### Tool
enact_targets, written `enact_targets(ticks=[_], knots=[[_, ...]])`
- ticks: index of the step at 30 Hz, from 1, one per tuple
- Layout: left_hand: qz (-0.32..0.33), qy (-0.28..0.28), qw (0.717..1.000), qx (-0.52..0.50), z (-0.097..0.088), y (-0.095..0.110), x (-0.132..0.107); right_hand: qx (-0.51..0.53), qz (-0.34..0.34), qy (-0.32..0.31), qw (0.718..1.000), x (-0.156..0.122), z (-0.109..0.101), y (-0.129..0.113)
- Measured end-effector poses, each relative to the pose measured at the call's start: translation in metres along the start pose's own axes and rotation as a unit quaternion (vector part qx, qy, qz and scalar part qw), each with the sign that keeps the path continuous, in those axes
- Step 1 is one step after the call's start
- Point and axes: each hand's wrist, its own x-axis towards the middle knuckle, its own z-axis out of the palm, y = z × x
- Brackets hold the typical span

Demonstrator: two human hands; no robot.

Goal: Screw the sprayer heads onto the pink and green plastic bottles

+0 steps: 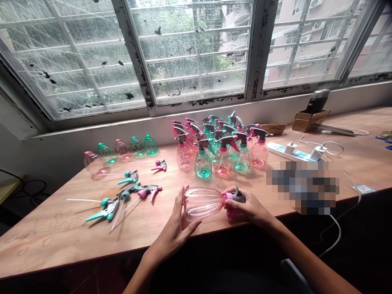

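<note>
A clear pink spray bottle [203, 202] lies sideways near the front edge of the wooden table [61, 237], held between both my hands. My left hand [177, 228] cups its round base, fingers wrapped around it. My right hand [246, 208] grips the pink collar and grey trigger head [237, 197] at the bottle's neck. Loose trigger heads with dip tubes [122, 198] in teal and pink lie to the left. Behind the bottle stands a cluster of finished pink and green spray bottles [222, 151].
Several headless bottles [122, 153] lie at the back left by the wall. A white power strip [289, 153] with plugs and cables sits right, a cardboard box [309, 119] behind it. A blurred patch [306, 185] covers the table's right front. Barred windows span the back.
</note>
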Motion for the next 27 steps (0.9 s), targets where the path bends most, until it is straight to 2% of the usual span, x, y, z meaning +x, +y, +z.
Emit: enact_targets(ticks=[5, 10, 18, 24, 27], knots=[[0.022, 0.0, 1.0, -0.02, 0.0015, 0.0035, 0.0007, 0.02, 0.0, -0.009, 1.0, 0.0001, -0.0006, 0.0023], [0.002, 0.0, 1.0, -0.029, 0.0026, 0.0097, 0.0009, 0.003, -0.004, -0.014, 1.0, 0.0005, 0.0, 0.0012], [0.018, 0.008, 1.0, -0.006, -0.0003, 0.0047, 0.0021, -0.008, 0.001, -0.013, 1.0, 0.0004, -0.0002, 0.0019], [0.032, 0.025, 0.998, -0.046, 0.0011, 0.0013, 0.0027, -0.015, 0.001, -0.016, 1.0, 0.0008, -0.0017, 0.0038], [0.026, 0.015, 0.998, -0.057, 0.002, 0.0019, 0.002, -0.018, 0.0, -0.015, 1.0, 0.0006, -0.0016, 0.003]])
